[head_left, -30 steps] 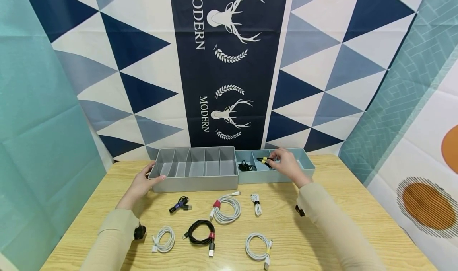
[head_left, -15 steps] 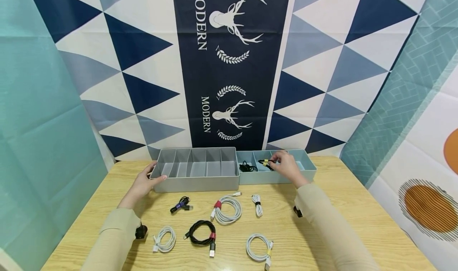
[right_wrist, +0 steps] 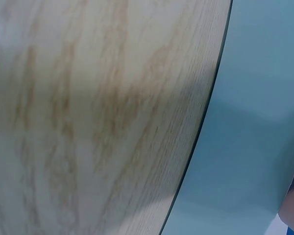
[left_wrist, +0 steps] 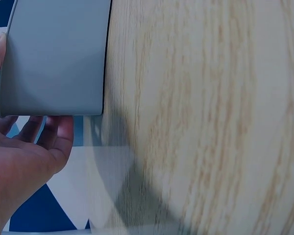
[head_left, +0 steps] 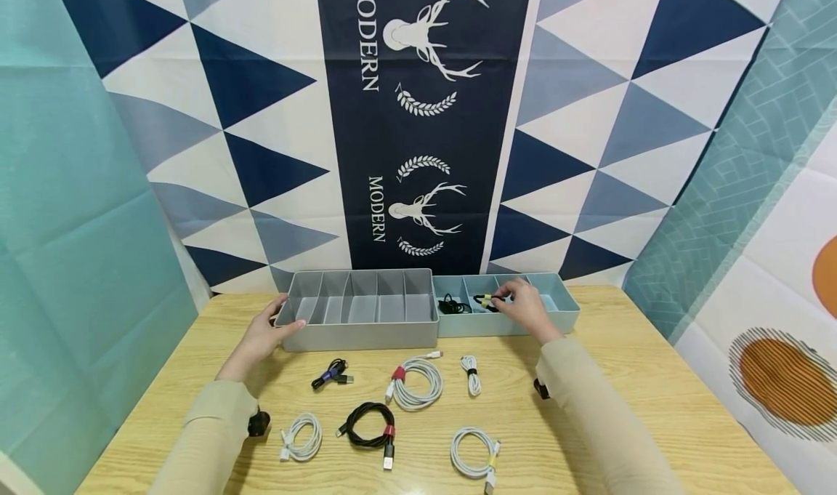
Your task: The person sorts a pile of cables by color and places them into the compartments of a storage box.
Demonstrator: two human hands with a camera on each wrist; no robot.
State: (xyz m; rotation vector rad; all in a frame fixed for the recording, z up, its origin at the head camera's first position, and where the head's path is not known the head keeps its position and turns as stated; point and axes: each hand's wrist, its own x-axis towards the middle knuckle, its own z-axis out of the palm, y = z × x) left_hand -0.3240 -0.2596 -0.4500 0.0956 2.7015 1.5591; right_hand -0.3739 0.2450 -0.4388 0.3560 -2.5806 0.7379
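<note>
My left hand (head_left: 260, 333) grips the left end of the grey divided storage box (head_left: 362, 337). In the left wrist view, its thumb is at the rim and its curled fingers (left_wrist: 63, 133) touch the end wall. To the right, my right hand (head_left: 527, 309) pinches a black cable with a yellow tie (head_left: 482, 299) over the second compartment of the light blue divided box (head_left: 480, 326). A bundled black cable (head_left: 451, 305) lies in that box's first compartment. The right wrist view shows mainly the blue front wall (right_wrist: 240, 147), with a bit of skin at the edge.
On the wooden table (head_left: 543, 451) lie a black cable with a purple tie (head_left: 329, 373), a black coil with a red tie (head_left: 369, 437), and white cables: red-tied (head_left: 426, 392), black-tied (head_left: 471, 376), yellow-tied (head_left: 461, 466) and a small coil (head_left: 307, 448). A patterned cloth stands behind.
The right hand has shifted slightly with the black yellow-tied cable, which now shows as a small loop over the second compartment. My left hand keeps its hold on the grey box.
</note>
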